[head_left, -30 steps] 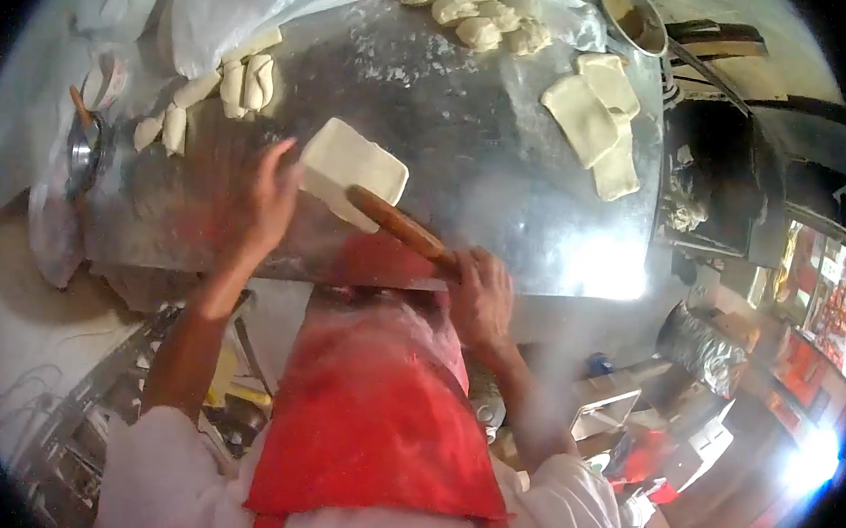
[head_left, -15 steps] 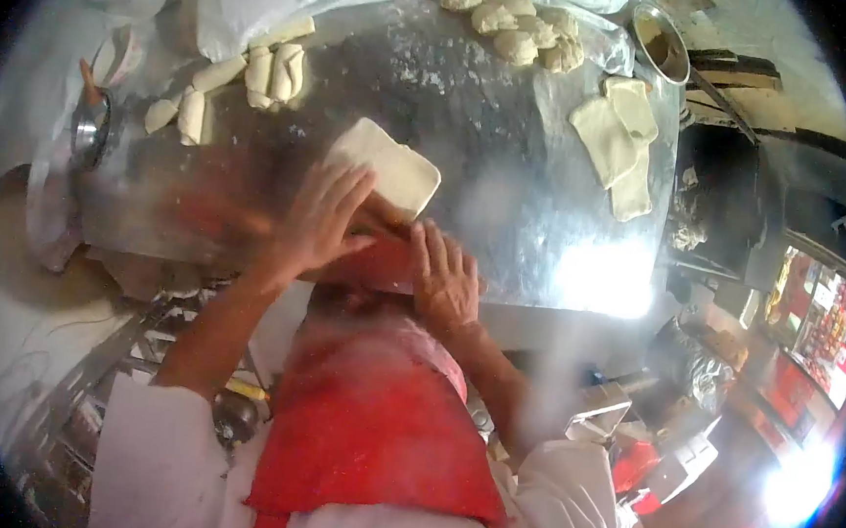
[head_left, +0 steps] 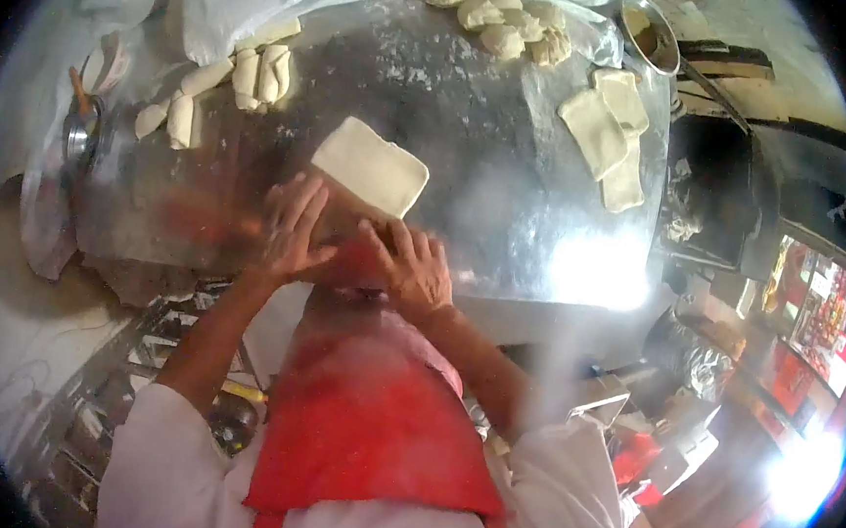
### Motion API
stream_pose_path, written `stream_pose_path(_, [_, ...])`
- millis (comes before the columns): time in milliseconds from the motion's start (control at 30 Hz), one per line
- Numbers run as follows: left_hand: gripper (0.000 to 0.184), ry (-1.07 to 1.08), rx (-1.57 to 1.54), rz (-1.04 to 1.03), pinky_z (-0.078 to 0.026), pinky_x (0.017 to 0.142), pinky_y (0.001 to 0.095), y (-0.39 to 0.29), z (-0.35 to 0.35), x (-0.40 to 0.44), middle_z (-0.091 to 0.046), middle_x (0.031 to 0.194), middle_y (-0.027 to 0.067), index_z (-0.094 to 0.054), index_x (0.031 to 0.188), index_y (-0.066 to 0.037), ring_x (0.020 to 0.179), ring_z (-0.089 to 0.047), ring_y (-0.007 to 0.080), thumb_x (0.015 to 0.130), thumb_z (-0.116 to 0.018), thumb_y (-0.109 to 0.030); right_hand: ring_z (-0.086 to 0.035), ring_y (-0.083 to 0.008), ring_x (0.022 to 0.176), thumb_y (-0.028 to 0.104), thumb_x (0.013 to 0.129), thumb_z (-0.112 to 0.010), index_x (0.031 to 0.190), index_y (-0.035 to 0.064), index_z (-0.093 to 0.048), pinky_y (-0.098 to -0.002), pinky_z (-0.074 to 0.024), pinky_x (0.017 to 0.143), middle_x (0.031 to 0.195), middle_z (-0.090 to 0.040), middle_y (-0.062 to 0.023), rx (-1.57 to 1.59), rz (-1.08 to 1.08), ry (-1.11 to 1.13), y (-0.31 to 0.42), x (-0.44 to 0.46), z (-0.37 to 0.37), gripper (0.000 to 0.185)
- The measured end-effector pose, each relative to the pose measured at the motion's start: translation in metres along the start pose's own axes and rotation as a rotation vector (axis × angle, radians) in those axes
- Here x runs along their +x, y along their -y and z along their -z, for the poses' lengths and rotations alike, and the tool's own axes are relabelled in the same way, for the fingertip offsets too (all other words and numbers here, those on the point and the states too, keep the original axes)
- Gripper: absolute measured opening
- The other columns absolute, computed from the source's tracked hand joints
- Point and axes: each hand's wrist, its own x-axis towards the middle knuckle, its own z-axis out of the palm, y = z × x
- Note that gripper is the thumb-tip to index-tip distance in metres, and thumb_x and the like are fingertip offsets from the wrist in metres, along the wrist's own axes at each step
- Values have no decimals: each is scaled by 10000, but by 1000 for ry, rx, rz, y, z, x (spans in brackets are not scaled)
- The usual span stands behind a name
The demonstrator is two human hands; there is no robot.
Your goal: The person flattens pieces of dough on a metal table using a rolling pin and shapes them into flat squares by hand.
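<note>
A flat, roughly rectangular sheet of dough [head_left: 371,165] lies on the metal table [head_left: 473,253] in front of me. Across its near edge rests the wooden rolling pin [head_left: 349,206], partly hidden by my hands. My left hand [head_left: 295,226] lies over the pin's left part, fingers spread and pointing away from me. My right hand [head_left: 413,268] is on the pin's right part, fingers apart and slightly bent. Neither hand is wrapped round the pin.
Dough rolls [head_left: 260,76] lie at the back left beside a plastic sheet [head_left: 255,7]. Several dough lumps [head_left: 502,41] sit at the back. Flat dough pieces [head_left: 594,134] overlap at the right, near a metal bowl [head_left: 652,35]. A round metal container [head_left: 81,137] stands far left.
My left hand came down from beside the dough onto the pin. My right hand let go its grip on the pin's end and opened over it. The pin turned and lies nearer the dough's near edge.
</note>
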Motion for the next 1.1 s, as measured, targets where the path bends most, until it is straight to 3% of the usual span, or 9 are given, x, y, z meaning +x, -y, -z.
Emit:
stream_pose_path(200, [801, -163, -135, 61, -336, 1231, 544, 5, 10, 9, -494, 1595, 199, -416, 1608, -33, 1502, -437, 401, 924, -783, -232, -622, -384, 1205, 306, 951, -718, 1684, 278, -330, -552, -496, 1038, 1351, -569, -172, 138, -39, 65, -20, 15, 18, 830])
stream_pose_path(300, [704, -244, -224, 291, -405, 1180, 490, 4, -3, 34, -558, 1506, 228, -425, 1584, 3, 1392, -514, 415, 968, -739, -129, -631, -447, 1190, 250, 984, -686, 1645, 186, -375, -556, -520, 1003, 1317, -595, -239, 430, -530, 216, -44, 34, 35, 734])
stream_pose_path(400, [747, -231, -308, 391, -444, 1115, 502, 2, -16, 59, -610, 1418, 209, -419, 1581, 15, 1297, -562, 403, 940, -772, -139, -630, -496, 1180, 230, 1022, -642, 1600, 101, -403, -551, -525, 995, 1312, -608, -289, 525, -718, -127, -79, 17, 34, 639])
stream_pose_path(533, [369, 0, -474, 754, -508, 933, 458, 56, -43, 86, -683, 1148, 198, -608, 1272, -24, 1113, -647, 379, 941, -722, -142, -638, -506, 1171, 272, 1058, -626, 1601, 71, -388, -554, -531, 970, 1306, -627, -306, 397, -634, -319, -94, -71, 56, 626])
stream_pose_path(667, [216, 33, -68, 374, -522, 857, 471, -4, 21, 118, -695, 1005, 210, -590, 1121, -31, 969, -682, 408, 962, -671, -151, -684, -510, 1018, 298, 1035, -675, 1416, 69, -507, -563, -570, 814, 1222, -669, -274, 344, -827, -50, -96, -175, 27, 476])
stream_pose_path(733, [213, 164, -343, 378, -526, 822, 504, -61, 41, 133, -692, 943, 228, -570, 1118, -24, 897, -683, 449, 977, -649, -163, -689, -500, 971, 304, 1021, -693, 1287, 78, -535, -571, -564, 779, 1155, -689, -242, 319, -864, 5, -85, -224, 7, 383])
stream_pose_path(833, [196, 341, -592, 356, -507, 775, 360, -134, 51, 159, -649, 962, 87, -560, 1124, -21, 867, -602, 175, 1028, -655, -164, -698, -480, 947, 299, 1004, -711, 1261, 90, -541, -564, -563, 760, 1112, -696, -216, 379, -832, -75, -60, -265, -7, 373])
stream_pose_path(1000, [205, 388, -1470, 512, -516, 866, 295, -257, 25, 216, -662, 1088, 29, -640, 1170, -44, 972, -610, 105, 1004, -701, -146, -702, -470, 960, 294, 969, -742, 1338, 98, -537, -542, -569, 778, 1124, -698, -202, 524, -795, -94, -45, -271, -17, 465])
stream_pose_path(1100, [288, 486, -1496, 499, -523, 935, 300, -273, -27, 242, -672, 1181, 46, -611, 1275, -63, 1088, -632, 133, 1034, -689, -201, -703, -470, 958, 293, 950, -760, 1372, 96, -531, -533, -576, 777, 1128, -700, -200, 511, -764, -98, -48, -267, -12, 519])
